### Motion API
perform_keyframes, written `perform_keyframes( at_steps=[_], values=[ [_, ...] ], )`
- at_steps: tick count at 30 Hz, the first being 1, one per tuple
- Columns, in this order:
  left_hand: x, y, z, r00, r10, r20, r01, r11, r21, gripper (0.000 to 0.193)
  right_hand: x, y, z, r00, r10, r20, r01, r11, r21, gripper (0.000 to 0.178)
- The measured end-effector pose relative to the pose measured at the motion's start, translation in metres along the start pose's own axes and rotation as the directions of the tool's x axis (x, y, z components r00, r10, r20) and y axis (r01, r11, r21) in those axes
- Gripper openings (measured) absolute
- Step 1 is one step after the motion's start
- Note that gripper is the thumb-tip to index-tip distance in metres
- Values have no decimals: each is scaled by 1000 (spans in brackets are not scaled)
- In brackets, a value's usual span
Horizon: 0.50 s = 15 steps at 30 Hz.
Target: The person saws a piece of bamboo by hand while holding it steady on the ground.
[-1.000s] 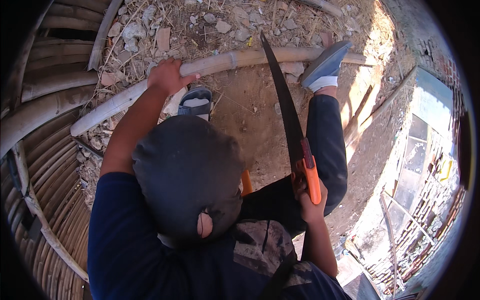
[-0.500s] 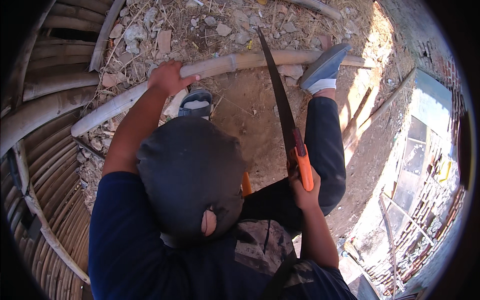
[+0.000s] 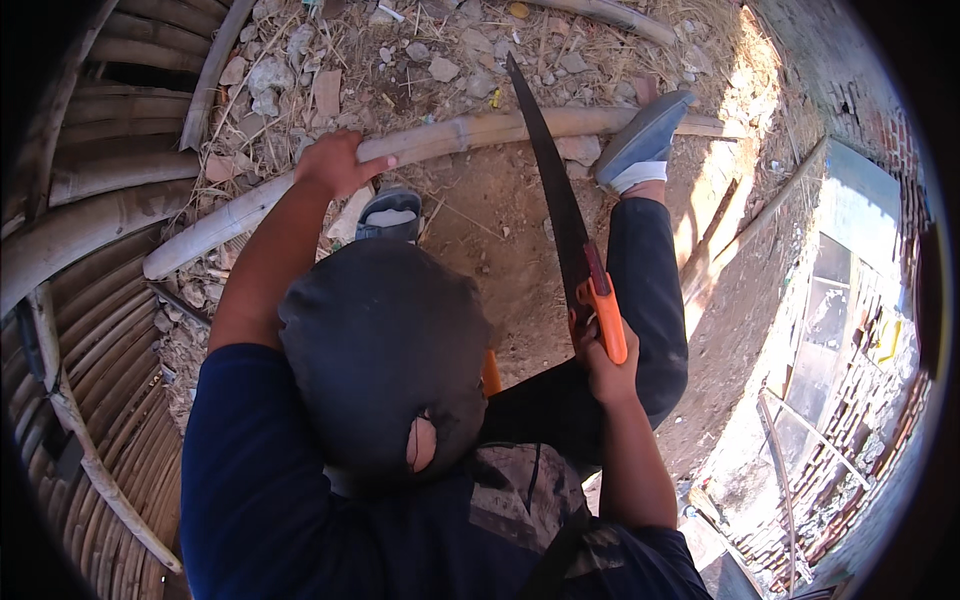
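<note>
A long bamboo pole (image 3: 430,138) lies across the ground ahead of me. My left hand (image 3: 335,163) presses down over its left part, fingers curled across the far side and thumb stretched along it. In my right hand (image 3: 606,365) is a handsaw (image 3: 555,165), gripped by its orange handle. The dark blade points away from me and crosses above the pole, left of my right shoe (image 3: 645,138); whether the teeth touch the bamboo I cannot tell. That shoe is propped on the pole's right part. My left sandal (image 3: 390,213) stands on the near side of the pole.
Broken stones (image 3: 270,75) and dry straw litter the ground beyond the pole. A bamboo slat structure (image 3: 110,400) rises at the left. Along the right are a brick wall (image 3: 850,500), a pale panel (image 3: 865,200) and a leaning stick (image 3: 765,215). Another pole (image 3: 620,18) lies at the far edge.
The saw in my right hand has slid a little forward, away from my body, over the pole. My left hand stays on the bamboo; the view has shifted slightly.
</note>
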State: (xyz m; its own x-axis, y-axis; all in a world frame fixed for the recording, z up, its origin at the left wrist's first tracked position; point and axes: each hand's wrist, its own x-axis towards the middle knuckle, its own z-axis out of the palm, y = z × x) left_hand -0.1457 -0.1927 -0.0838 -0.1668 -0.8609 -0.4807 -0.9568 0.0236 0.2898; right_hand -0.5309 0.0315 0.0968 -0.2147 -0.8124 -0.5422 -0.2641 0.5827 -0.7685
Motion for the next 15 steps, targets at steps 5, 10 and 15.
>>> perform_keyframes(
  at_steps=[5,10,15],
  values=[
    [-4,4,-2,1000,-6,-4,6,1000,14,83,-25,6,-7,1000,-15,10,14,996,91,7],
    [1,4,2,1000,8,11,-8,1000,23,84,48,11,12,999,1,41,-7,986,167,8],
    [-7,2,4,993,60,-106,-55,998,41,84,14,10,12,997,-77,24,77,997,-23,13]
  ],
)
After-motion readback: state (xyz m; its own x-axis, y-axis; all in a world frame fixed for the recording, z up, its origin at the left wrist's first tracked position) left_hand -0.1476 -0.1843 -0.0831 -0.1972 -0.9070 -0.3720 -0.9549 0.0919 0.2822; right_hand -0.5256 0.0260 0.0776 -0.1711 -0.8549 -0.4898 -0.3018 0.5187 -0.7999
